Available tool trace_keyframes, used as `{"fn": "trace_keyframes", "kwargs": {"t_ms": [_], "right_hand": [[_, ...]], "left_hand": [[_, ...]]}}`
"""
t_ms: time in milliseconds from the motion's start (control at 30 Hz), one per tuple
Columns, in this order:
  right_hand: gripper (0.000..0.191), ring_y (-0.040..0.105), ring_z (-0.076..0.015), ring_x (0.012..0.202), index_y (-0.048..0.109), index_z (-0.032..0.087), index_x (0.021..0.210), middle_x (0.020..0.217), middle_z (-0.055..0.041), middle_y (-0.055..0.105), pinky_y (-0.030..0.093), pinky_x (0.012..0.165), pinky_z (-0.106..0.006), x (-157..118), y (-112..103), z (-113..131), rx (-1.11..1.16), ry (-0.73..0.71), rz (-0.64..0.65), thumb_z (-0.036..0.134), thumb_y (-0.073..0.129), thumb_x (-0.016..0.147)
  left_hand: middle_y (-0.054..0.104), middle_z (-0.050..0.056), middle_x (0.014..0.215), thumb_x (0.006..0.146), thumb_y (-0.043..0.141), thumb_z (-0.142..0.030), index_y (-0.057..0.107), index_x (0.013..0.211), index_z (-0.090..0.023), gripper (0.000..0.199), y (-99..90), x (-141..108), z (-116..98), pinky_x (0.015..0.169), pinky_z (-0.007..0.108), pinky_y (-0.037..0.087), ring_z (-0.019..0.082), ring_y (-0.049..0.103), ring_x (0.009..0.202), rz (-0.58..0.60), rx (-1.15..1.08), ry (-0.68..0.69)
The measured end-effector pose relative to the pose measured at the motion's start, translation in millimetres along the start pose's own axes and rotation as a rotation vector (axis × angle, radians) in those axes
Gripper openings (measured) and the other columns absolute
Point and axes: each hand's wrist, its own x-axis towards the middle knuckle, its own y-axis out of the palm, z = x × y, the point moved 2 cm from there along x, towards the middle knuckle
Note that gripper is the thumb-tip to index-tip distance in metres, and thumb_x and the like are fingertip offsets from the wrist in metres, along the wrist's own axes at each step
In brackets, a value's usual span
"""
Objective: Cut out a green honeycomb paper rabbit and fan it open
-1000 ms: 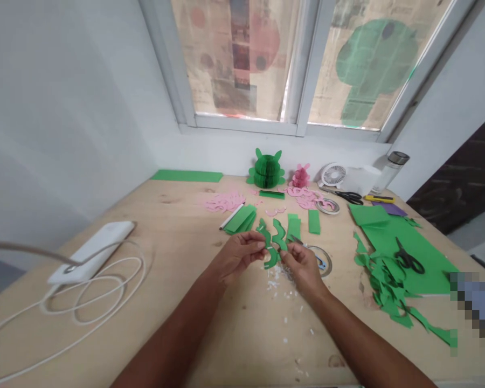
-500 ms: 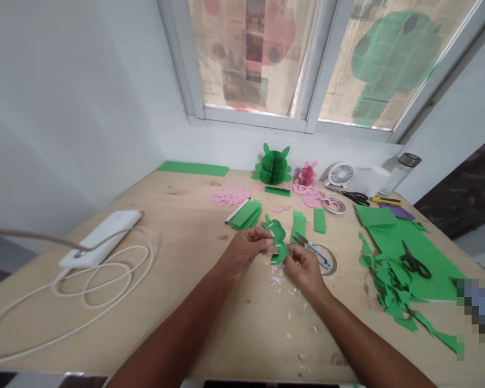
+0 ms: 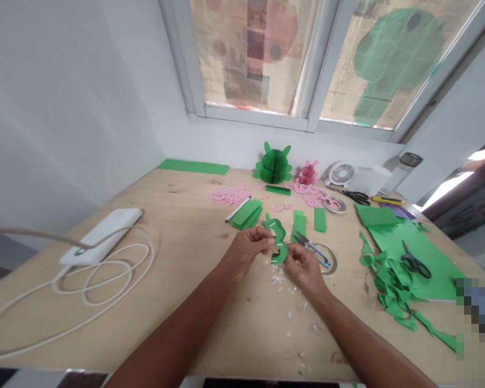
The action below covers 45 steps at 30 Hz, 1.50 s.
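Observation:
Between my two hands is a curved green paper cutout (image 3: 281, 251) with short white strips on its face. My left hand (image 3: 248, 248) pinches its left side with thumb and fingertips. My right hand (image 3: 305, 264) grips its right edge, fingers curled. Small white scraps (image 3: 278, 278) lie scattered on the wooden table (image 3: 210, 323) below the hands. Just right of the cutout are blue-handled snips (image 3: 317, 253), resting over a roll of tape (image 3: 332, 261). Folded green paper strips (image 3: 299, 223) and a stack of green pieces (image 3: 246, 214) with a white pen (image 3: 237, 210) lie beyond.
Green scraps (image 3: 390, 285), a green sheet (image 3: 432, 269) and black scissors (image 3: 415, 261) occupy the right. Behind stand green (image 3: 274, 166) and pink (image 3: 307, 173) paper figures, a small fan (image 3: 341, 173) and a bottle (image 3: 402, 171). A white power bank (image 3: 105, 234) with coiled cable (image 3: 117, 293) lies left.
My hands and the green cutout stay in nearly the same place. The camera view has shifted slightly, showing more of the bright area at the far right.

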Motion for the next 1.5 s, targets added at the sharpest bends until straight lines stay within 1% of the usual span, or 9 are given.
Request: {"fn": "trace_keyframes", "kwargs": {"t_ms": [133, 267, 533, 867, 1133, 1267, 1500], "right_hand": [[0.017, 0.044, -0.0113, 0.052, 0.053, 0.018, 0.061, 0.053, 0.0036, 0.047, 0.035, 0.052, -0.023, 0.3, -0.8, 0.3, -0.061, -0.014, 0.0, 0.027, 0.056, 0.075], [0.017, 0.044, -0.0113, 0.053, 0.052, 0.019, 0.06, 0.053, 0.0031, 0.047, 0.036, 0.051, -0.023, 0.3, -0.8, 1.3, -0.103, -0.032, -0.011, 0.026, 0.055, 0.075], [0.015, 0.045, -0.0112, 0.053, 0.054, 0.019, 0.061, 0.054, 0.0032, 0.049, 0.036, 0.051, -0.022, -0.3, -0.5, 5.1, -0.097, -0.002, 0.0, 0.024, 0.054, 0.075], [0.013, 0.046, -0.0112, 0.053, 0.059, 0.019, 0.065, 0.055, 0.0035, 0.053, 0.036, 0.051, -0.022, 0.2, -1.3, -0.8, -0.096, -0.038, 0.007, 0.025, 0.055, 0.075], [0.013, 0.046, -0.0114, 0.053, 0.059, 0.019, 0.063, 0.055, 0.0026, 0.054, 0.036, 0.051, -0.022, 0.2, -1.0, 4.0, -0.082, -0.028, 0.009, 0.023, 0.055, 0.075], [0.014, 0.046, -0.0113, 0.053, 0.058, 0.018, 0.062, 0.054, 0.0028, 0.052, 0.036, 0.051, -0.022, 0.0, -0.6, 3.7, -0.082, -0.011, -0.001, 0.024, 0.056, 0.075], [0.014, 0.045, -0.0113, 0.052, 0.059, 0.018, 0.064, 0.053, 0.0033, 0.05, 0.036, 0.051, -0.022, -0.2, 0.1, 2.5, -0.073, -0.024, 0.001, 0.026, 0.056, 0.075]], "left_hand": [[0.057, -0.003, 0.054, 0.051, 0.08, -0.019, 0.064, 0.062, -0.013, 0.02, 4.0, -5.6, -6.5, 0.05, 0.019, 0.037, 0.006, 0.047, 0.05, 0.002, -0.003, -0.012], [0.055, -0.003, 0.053, 0.053, 0.079, -0.02, 0.064, 0.064, -0.013, 0.02, 4.5, -8.1, -8.7, 0.05, 0.02, 0.038, 0.006, 0.047, 0.05, 0.007, 0.01, -0.013], [0.057, -0.003, 0.056, 0.052, 0.08, -0.021, 0.065, 0.063, -0.014, 0.02, 4.3, -7.8, -7.1, 0.05, 0.021, 0.039, 0.007, 0.047, 0.05, 0.001, 0.016, -0.012], [0.057, -0.003, 0.056, 0.053, 0.08, -0.021, 0.065, 0.063, -0.014, 0.019, 6.8, -10.8, -9.2, 0.051, 0.021, 0.039, 0.007, 0.049, 0.051, -0.008, 0.024, -0.023], [0.056, -0.004, 0.055, 0.055, 0.078, -0.019, 0.064, 0.063, -0.014, 0.017, 6.6, -10.0, -9.6, 0.052, 0.02, 0.038, 0.006, 0.048, 0.051, 0.009, 0.027, -0.025], [0.056, -0.004, 0.055, 0.056, 0.078, -0.019, 0.064, 0.063, -0.014, 0.016, 6.7, -10.5, -9.9, 0.053, 0.021, 0.038, 0.006, 0.047, 0.05, 0.016, 0.024, -0.025], [0.056, -0.003, 0.056, 0.055, 0.078, -0.019, 0.065, 0.063, -0.014, 0.017, 5.5, -9.0, -7.4, 0.051, 0.021, 0.038, 0.006, 0.047, 0.049, 0.005, 0.025, -0.016]]}}
